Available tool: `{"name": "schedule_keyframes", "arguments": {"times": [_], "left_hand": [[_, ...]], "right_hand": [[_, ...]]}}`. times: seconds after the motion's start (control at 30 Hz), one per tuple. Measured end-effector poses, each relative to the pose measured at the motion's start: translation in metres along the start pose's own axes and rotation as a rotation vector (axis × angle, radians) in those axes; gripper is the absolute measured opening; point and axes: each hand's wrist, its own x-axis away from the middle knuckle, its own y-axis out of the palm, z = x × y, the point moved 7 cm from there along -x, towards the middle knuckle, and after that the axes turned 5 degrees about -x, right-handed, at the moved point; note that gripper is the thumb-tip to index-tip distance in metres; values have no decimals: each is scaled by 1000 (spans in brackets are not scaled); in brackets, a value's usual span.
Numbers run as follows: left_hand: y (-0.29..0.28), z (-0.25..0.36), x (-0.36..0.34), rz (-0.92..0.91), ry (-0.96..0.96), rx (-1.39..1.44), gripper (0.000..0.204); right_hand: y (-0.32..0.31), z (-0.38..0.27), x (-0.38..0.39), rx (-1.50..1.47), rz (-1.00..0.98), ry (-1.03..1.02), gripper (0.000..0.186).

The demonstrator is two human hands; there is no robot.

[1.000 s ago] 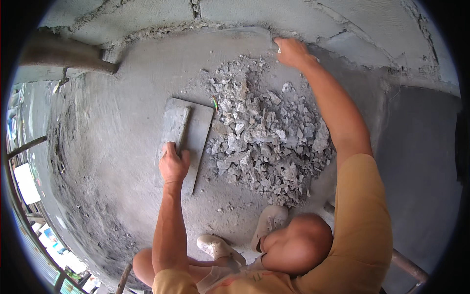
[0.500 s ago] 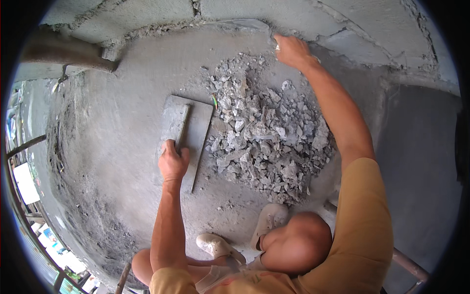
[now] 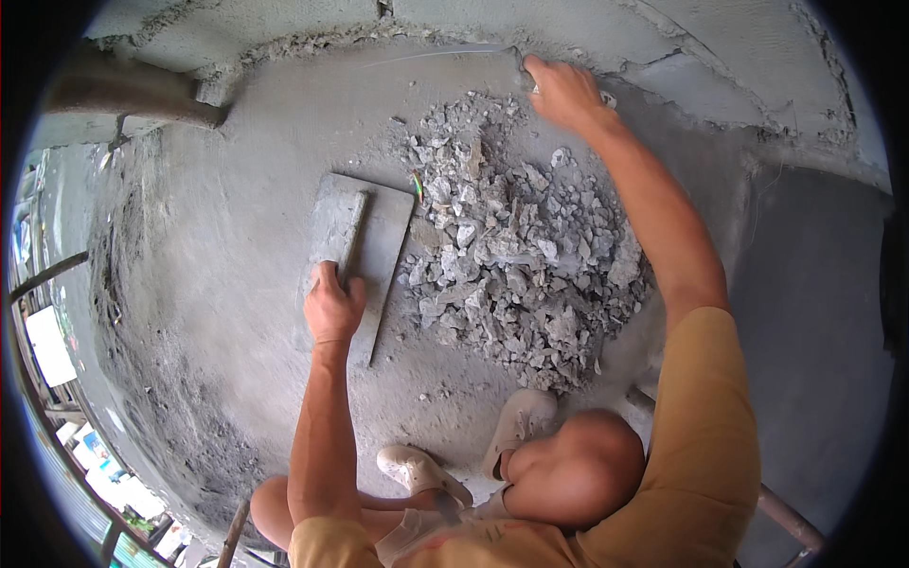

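My left hand (image 3: 334,303) is closed around the near end of the handle on a flat rectangular plastering float (image 3: 383,237). The float rests on or just over the grey floor, left of a heap of broken mortar and concrete chunks (image 3: 530,256). At the far side my right hand (image 3: 565,93) grips a trowel (image 3: 516,59) by its handle. Its thin blade points left, seen nearly edge-on, close to the foot of the rough wall. Whether the blade touches the floor I cannot tell.
A grey block wall (image 3: 502,21) runs along the far side. At the upper left a rusty pipe (image 3: 142,99) juts in. My shoes (image 3: 426,473) stand close to the heap. Rough, crumbled ground (image 3: 156,369) lies left, with poles beyond. A dark grey panel or surface (image 3: 814,331) is on the right.
The trowel blade has turned to show more of its edge, and my right hand has shifted slightly up and left. My left hand and the float have moved only slightly.
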Motion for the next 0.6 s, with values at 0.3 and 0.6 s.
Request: {"name": "schedule_keyframes", "arguments": {"times": [0.3,0.6], "left_hand": [[1,1,-2,21,26,14,22],[3,1,1,-2,-7,10,24]], "right_hand": [[5,14,-9,26,-42,73,31],[14,34,-10,70,-27,68,31]]}}
